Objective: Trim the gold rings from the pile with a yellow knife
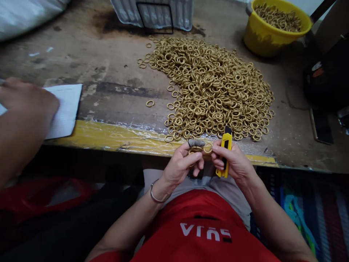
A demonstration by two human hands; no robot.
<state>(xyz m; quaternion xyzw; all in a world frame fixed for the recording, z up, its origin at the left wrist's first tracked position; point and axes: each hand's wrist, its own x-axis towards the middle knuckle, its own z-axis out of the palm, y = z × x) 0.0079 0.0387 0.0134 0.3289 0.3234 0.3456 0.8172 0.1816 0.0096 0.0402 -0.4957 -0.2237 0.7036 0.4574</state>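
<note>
Where the hands meet: at 6 o'clock, just off the table's near edge, the left hand [181, 165] and right hand [231, 162] sit close together, fingertips almost touching.
Left hand: curled narrow, pinching a ring [207, 147] at the fingertips; a grey, fuzzy cover [196, 143] sits on the thumb tip and a thin metal bangle [156, 196] circles the wrist.
Right hand: closed around a utility knife [225, 153] of yellow plastic, held upright with its black tip towards 12 o'clock.
Ring: small, round, dull brass colour, held between the two hands.
Pile: a broad, tangled heap of rings [215, 87] of the same kind, spreading from the centre towards 1 o'clock; one stray ring [149, 103] lies apart at 10 o'clock.
Bucket: a yellow plastic bucket [261, 36] at 1 o'clock, round and filled with more rings.
Table: a worn, stained brown table [109, 72], its near edge wrapped in yellow tape [109, 136] under wrinkled clear film.
Paper: a white sheet [65, 109] at 9 o'clock, with another person's hand [24, 105] resting on it.
Tray: ribbed clear plastic tray [163, 11] at 12 o'clock.
Below: a red garment [201, 225] with white letters at 6 o'clock.
</note>
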